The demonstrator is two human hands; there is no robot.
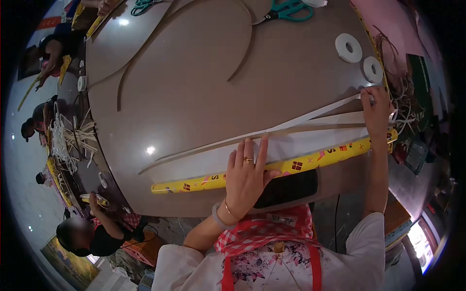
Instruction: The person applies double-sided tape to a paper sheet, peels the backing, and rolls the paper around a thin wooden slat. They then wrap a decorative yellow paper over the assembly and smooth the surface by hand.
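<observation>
My left hand (246, 169) lies with fingers outstretched on a long sheet of yellow patterned wrapping paper (196, 183), rolled along its near edge, white side up. Under its fingertips runs a thin brown strip (296, 129), with white tape (213, 144) along the sheet's far edge. My right hand (376, 109) is closed on the tape at the table's right side. From there the tape slants, lifted off the sheet, to a point right of my left fingertips. Whether a roll sits inside my right hand is hidden.
Two white tape rolls (348, 47) (373, 69) lie at the far right. Teal-handled scissors (290, 10) and long curved brown strips (141, 51) are at the back. A dark flat rectangle (289, 188) lies near the front edge. Other people (87, 235) work on the left.
</observation>
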